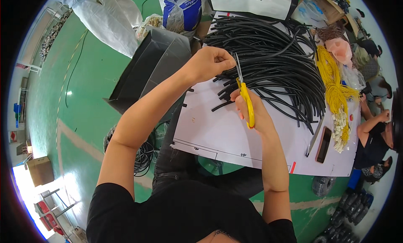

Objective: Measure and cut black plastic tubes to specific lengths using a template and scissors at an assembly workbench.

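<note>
My right hand (259, 112) grips a pair of scissors with yellow handles (244, 94), their blades pointing up and away from me. Beside the blade tips, my left hand (208, 63) is closed in a pinch, thumb against fingers; what it holds, if anything, is too small to make out. Both hands are over the left part of a large pile of cut black cables (281, 69) spread across the white-covered table (210, 129). Some cable ends lie just under and beside my right hand.
Right of the pile lie yellow wires (329, 71) with white connectors (339, 129), a phone (323, 145) and a thin pointed tool (314, 138). A dark open box (140, 69) stands at the table's left. Black cable coils (145, 157) sit below it. Other people work at far right.
</note>
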`<state>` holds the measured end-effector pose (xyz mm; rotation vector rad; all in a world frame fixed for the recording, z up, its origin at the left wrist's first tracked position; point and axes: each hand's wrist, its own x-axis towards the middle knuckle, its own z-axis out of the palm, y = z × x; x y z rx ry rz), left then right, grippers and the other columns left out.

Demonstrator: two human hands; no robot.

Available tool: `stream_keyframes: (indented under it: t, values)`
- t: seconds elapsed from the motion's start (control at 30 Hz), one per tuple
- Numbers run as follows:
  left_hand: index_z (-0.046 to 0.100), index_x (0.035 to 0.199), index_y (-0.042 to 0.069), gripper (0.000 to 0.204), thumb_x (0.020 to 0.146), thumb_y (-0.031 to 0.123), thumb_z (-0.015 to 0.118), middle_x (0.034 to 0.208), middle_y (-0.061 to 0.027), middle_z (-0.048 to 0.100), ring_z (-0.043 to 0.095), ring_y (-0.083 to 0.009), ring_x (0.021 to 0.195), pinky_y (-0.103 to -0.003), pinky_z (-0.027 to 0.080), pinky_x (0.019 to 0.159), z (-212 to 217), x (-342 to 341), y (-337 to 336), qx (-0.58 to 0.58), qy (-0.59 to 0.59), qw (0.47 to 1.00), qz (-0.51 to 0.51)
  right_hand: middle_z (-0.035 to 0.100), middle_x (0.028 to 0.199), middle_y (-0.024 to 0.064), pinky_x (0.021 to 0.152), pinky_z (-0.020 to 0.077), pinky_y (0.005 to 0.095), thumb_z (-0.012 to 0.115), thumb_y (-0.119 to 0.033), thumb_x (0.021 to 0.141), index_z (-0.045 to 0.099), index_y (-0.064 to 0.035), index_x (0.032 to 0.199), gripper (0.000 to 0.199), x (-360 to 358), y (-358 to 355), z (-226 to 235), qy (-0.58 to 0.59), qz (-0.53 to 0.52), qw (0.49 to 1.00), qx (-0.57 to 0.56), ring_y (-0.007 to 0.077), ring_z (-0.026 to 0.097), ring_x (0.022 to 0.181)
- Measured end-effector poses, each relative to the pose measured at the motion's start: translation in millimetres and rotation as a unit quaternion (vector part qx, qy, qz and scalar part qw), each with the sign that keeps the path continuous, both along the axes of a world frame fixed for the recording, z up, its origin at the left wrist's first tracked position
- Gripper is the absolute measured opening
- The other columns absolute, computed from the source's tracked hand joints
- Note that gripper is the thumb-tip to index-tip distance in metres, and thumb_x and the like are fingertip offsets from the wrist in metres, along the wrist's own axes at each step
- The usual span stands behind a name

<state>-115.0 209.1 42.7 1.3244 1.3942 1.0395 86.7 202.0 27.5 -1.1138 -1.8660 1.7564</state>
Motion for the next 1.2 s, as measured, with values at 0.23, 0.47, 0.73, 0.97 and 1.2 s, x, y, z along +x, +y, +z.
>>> stream_keyframes:
  t: [0.23,0.47,0.73,0.97,1.2]
  values:
    - [0.060,0.083,0.001,0.020,0.084,0.021,0.059,0.068,0.0024,0.053,0.045,-0.0036,0.064,-0.020,0.038,0.057,2.8,5.4,10.1,0.031,0.035,0.997,-0.063,0.046,0.052,0.0010,0.034,0.0314,0.0209,0.060,-0.025,0.082,0.056,-0.0036,0.078,0.022,9.1,-0.6,17.0,-0.045,-0.079,0.995,-0.043,0.0073,0.042,0.038]
    - [0.050,0.068,0.007,0.027,0.088,0.025,0.054,0.059,0.0059,0.039,0.034,-0.0022,0.053,-0.020,0.028,0.046,-1.3,-2.7,-57.2,-0.024,-0.021,0.999,-0.038,0.056,0.059,0.0058,0.047,0.0421,0.0285,0.067,-0.023,0.076,0.059,-0.0001,0.087,0.026,50.7,-43.8,-12.4,-0.047,-0.158,0.979,0.116,0.0141,0.055,0.050]
    - [0.051,0.077,0.006,0.017,0.090,0.018,0.051,0.064,0.0035,0.042,0.030,-0.0035,0.045,-0.018,0.022,0.041,-37.4,-51.8,-215.2,-0.183,-0.304,0.924,0.141,0.061,0.081,0.0181,0.065,0.0484,0.0421,0.064,-0.032,0.074,0.056,0.0006,0.082,0.035,139.1,-93.8,-28.3,-0.315,-0.108,0.886,0.324,0.0357,0.059,0.075]
    - [0.056,0.079,0.009,0.016,0.088,0.022,0.054,0.060,0.0048,0.043,0.033,-0.0010,0.042,-0.017,0.019,0.036,-132.3,-69.2,-313.7,-0.195,-0.232,0.889,0.343,0.058,0.070,0.0215,0.063,0.0468,0.0453,0.062,-0.030,0.074,0.055,0.0029,0.082,0.035,139.6,-98.3,-42.6,-0.266,-0.104,0.862,0.420,0.0394,0.057,0.068]
    - [0.060,0.078,-0.001,0.036,0.086,0.033,0.055,0.059,-0.0030,0.054,0.046,-0.0100,0.057,-0.027,0.038,0.055,-186.4,-61.2,-308.5,-0.030,0.082,0.900,0.427,0.057,0.072,0.0261,0.061,0.0443,0.0459,0.063,-0.029,0.074,0.056,0.0062,0.081,0.036,136.1,-107.0,-24.6,-0.388,-0.069,0.816,0.423,0.0425,0.056,0.069]
